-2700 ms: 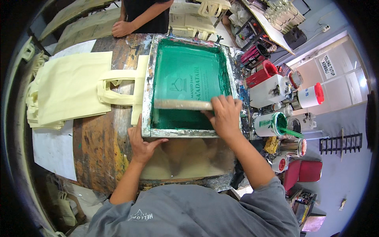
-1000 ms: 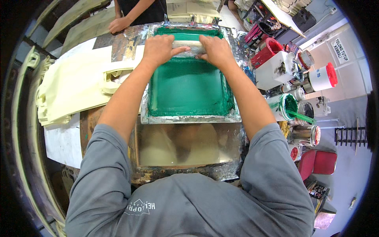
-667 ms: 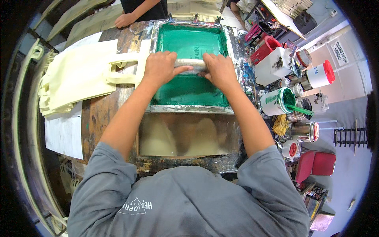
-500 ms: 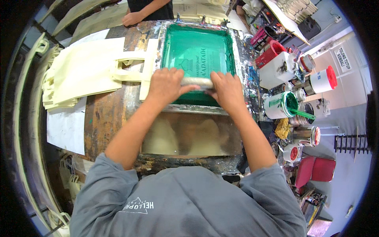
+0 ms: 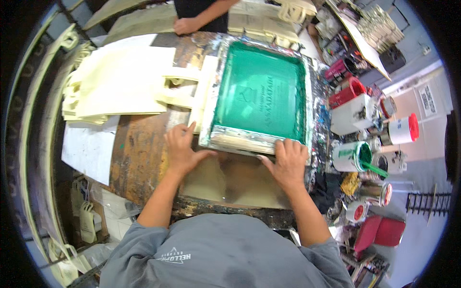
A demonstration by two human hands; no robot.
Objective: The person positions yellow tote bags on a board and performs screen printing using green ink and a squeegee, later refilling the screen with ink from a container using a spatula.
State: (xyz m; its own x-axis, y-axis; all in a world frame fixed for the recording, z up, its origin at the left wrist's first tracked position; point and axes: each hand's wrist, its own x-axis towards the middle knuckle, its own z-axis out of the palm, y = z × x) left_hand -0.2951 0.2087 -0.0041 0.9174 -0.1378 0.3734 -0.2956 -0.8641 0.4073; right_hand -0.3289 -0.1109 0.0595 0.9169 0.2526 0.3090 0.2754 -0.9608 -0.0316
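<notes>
A silk-screen frame lies on the worktable, its mesh covered with green ink and showing a darker design. Along the frame's near end rests a pale squeegee. My right hand is at the near right corner, fingers over the edge and thumb below it. My left hand is beside the near left corner, thumb and fingers apart, holding nothing; its fingertips are close to a cream tote bag that sticks out from under the screen. What lies beneath the screen is hidden.
Cream tote bags are stacked at left. A glossy board lies nearest me. Ink tubs, including a white green-stained one, crowd the right side. Across the table stands another person, one hand on its edge.
Both hands have come off the squeegee and moved toward me, to the screen's near end. The squeegee has come from mid-screen to the near edge. My view has shifted.
</notes>
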